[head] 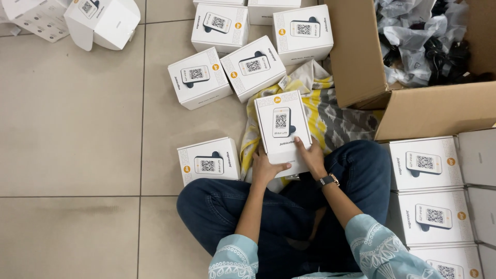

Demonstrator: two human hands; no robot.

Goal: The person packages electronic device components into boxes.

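I sit cross-legged on a tiled floor and hold a small white box (281, 124) with a printed device picture on top, just above my knees. My left hand (264, 168) grips its near left corner. My right hand (311, 155), with a dark watch on the wrist, grips its near right side. The box rests over a yellow and grey patterned cloth (330, 116).
Several matching white boxes lie around: one by my left knee (208, 161), a cluster ahead (252, 67), a stack at right (426, 165). A large open cardboard carton (361, 57) holds plastic-bagged dark items. Opened white boxes (103, 20) lie at top left.
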